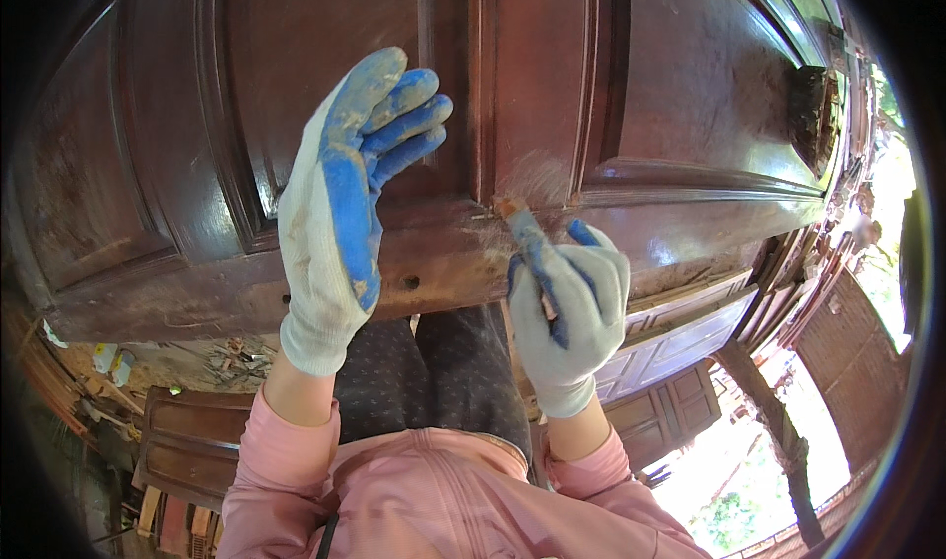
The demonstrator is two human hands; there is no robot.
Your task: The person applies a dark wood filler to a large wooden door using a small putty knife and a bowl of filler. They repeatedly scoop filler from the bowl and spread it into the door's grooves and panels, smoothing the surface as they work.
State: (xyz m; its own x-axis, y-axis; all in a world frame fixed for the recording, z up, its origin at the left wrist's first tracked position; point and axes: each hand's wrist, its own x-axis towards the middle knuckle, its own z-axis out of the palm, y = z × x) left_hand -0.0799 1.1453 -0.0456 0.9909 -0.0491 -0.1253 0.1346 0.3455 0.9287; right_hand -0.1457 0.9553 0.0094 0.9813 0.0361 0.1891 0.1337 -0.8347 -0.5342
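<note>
Dark-brown panelled wooden door [537,86] stretches left to right; over its scuffed near edge, white-and-blue-gloved left hand [333,190] hangs open, empty, matching right hand [581,293] points, hold unclear; brown panel [665,421] nearby

Strong daylight comes from the right side, where the outdoor opening [717,475] is overexposed to white. On the polished wooden door [532,86], pale glare lies over the right panel and small highlights at left. The lower left is dim. The lens bends straight edges, and the rim darkens into black.
</note>
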